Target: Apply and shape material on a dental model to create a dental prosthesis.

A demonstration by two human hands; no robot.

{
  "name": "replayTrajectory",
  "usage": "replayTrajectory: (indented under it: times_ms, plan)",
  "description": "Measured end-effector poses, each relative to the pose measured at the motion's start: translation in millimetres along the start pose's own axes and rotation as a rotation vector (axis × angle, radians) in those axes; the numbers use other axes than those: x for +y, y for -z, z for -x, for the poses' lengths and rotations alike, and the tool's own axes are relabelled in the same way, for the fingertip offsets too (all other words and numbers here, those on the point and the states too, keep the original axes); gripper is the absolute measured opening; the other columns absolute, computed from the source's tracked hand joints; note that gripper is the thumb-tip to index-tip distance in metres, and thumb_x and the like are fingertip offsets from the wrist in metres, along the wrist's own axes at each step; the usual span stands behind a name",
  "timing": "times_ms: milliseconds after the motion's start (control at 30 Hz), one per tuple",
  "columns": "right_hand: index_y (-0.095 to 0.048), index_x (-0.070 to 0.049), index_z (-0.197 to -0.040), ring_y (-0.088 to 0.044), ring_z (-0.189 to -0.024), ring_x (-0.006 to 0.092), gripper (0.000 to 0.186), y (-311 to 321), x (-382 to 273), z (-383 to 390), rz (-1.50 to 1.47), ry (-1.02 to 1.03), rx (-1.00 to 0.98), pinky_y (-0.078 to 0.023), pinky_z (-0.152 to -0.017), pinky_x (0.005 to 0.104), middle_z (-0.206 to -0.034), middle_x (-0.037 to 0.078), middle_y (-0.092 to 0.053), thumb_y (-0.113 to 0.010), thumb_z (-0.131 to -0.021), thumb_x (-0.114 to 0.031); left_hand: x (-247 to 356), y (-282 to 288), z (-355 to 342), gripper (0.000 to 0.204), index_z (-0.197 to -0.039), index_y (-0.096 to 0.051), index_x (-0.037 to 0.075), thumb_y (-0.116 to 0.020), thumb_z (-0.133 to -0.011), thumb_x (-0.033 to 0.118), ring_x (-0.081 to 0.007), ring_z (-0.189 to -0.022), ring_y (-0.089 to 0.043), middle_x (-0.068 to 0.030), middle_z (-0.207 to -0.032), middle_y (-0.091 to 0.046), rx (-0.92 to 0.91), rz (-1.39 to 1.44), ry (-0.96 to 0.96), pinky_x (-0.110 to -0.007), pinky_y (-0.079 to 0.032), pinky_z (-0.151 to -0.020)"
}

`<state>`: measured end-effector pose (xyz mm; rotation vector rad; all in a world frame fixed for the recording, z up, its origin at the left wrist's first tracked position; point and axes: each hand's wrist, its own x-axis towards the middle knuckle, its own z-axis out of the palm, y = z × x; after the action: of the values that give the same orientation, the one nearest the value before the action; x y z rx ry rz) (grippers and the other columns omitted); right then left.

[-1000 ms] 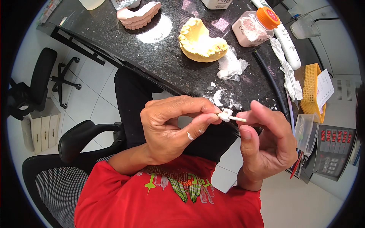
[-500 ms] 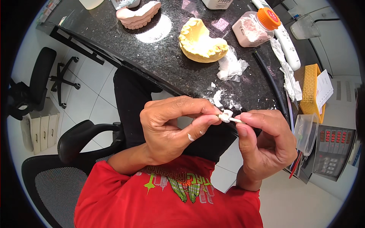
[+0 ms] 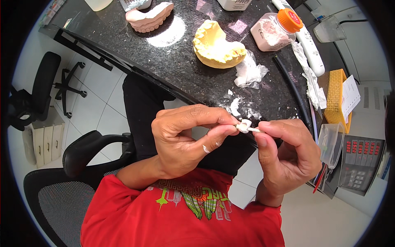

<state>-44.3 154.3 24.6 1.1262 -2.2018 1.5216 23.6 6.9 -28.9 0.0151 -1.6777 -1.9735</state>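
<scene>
The left hand [image 3: 181, 131] has thumb and forefinger pinched on a small white piece [image 3: 244, 125], just off the near edge of the dark table [image 3: 177, 61]. The right hand [image 3: 293, 158] clamps thumb and forefinger on a pale rod [image 3: 254, 130] that meets the piece; whether they are joined is too small to tell. Beyond lie white scraps [image 3: 235, 106], a crumpled tissue [image 3: 252, 73] beside the yellow cast [image 3: 218, 53], an orange-lidded jar [image 3: 271, 35] and a pink cast [image 3: 149, 18].
</scene>
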Motion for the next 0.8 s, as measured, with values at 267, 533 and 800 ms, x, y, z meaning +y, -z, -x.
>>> replayTrajectory:
  times_ms: [267, 533, 800]
  plan:
    - [-0.068, 0.002, -0.081, -0.062, -0.058, 0.0143, 0.017, 1.3, -1.0, -1.0, -0.001, -0.018, -0.016, -0.047, -0.049, 0.0209, -0.071, 0.010, -0.067, -0.076, -0.067, 0.004, 0.5, -0.4, 0.1, 0.009, -0.083, -0.070, -0.003, -0.071, -0.074, -0.002, -0.0122, -0.066, -0.065, -0.0114, -0.076, -0.068, 0.004, 0.000, 0.008, -0.021, -0.050, -0.058]
    - [-0.067, 0.003, -0.080, -0.062, -0.060, 0.0140, 0.017, 1.5, -7.3, 5.2, -0.082, -0.141, 0.064, -0.047, -0.051, 0.0209, -0.073, 0.012, -0.067, -0.075, -0.066, 0.005, 1.8, 0.9, 1.7, 0.006, -0.082, -0.069, -0.003, -0.070, -0.076, -0.002, -0.0145, -0.069, -0.066, -0.0122, -0.076, -0.069, 0.004, 0.029, 0.061, -0.023, -0.051, -0.060]
    - [-0.064, 0.001, -0.084, -0.053, -0.056, 0.0054, 0.007, 35.5, -17.5, -20.0, 0.123, -0.374, 0.148, -0.040, -0.052, 0.0169, -0.069, 0.003, -0.061, -0.068, -0.080, -0.004, -1.6, -0.2, 9.0, 0.012, -0.092, -0.065, -0.006, -0.065, -0.084, 0.002, -0.0186, -0.077, -0.068, -0.0144, -0.085, -0.068, 0.014, 0.370, 0.204, -0.025, -0.054, -0.069]
